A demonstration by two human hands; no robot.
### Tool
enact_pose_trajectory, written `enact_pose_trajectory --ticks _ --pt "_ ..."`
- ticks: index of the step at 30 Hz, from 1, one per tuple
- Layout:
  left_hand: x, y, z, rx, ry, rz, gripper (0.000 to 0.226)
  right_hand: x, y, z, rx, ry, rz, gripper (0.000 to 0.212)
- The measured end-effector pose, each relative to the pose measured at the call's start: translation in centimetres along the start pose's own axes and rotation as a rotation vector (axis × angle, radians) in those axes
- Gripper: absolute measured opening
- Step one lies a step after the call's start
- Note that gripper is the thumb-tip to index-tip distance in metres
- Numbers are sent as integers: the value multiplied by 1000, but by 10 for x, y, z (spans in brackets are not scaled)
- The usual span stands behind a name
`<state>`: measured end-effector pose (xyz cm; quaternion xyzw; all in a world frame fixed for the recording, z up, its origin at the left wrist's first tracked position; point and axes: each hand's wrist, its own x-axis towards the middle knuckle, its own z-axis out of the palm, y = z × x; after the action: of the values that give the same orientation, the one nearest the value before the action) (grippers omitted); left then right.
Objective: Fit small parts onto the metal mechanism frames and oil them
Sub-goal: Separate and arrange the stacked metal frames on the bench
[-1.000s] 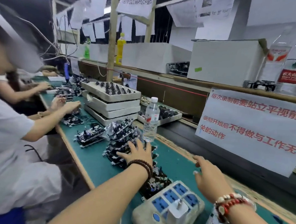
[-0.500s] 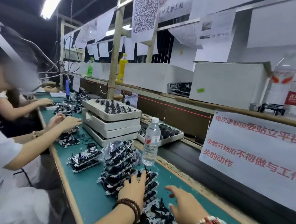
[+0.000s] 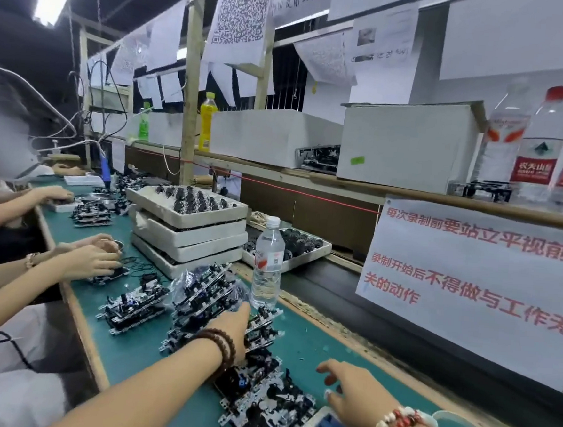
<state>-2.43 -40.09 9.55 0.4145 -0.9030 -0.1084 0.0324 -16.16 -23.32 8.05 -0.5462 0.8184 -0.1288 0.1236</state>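
Your left hand (image 3: 232, 326) rests flat on the stacked mechanism frames (image 3: 200, 304), likely steadying them; your right hand (image 3: 357, 398) hovers empty, fingers loosely spread.

A single wide-angle view from the wearer's head looks forward and slightly down along the green bench (image 3: 137, 353), which runs from the near right to the far left. The wearer's own forearms enter from the bottom edge, very near the lens, while the shelf (image 3: 342, 181) sits at about eye level on the right
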Motion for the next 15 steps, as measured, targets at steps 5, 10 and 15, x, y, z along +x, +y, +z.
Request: enact_pose_trajectory --ticks 5,10,15 --pt "3 0 -13 -26 -14 6 62 -4 1 -3 32 40 21 39" --pt "8 -3 -23 15 6 15 60 -5 2 -5 64 90 11 39" --pt "12 -1 -29 55 -36 57 60 -9 7 -5 88 97 18 38"
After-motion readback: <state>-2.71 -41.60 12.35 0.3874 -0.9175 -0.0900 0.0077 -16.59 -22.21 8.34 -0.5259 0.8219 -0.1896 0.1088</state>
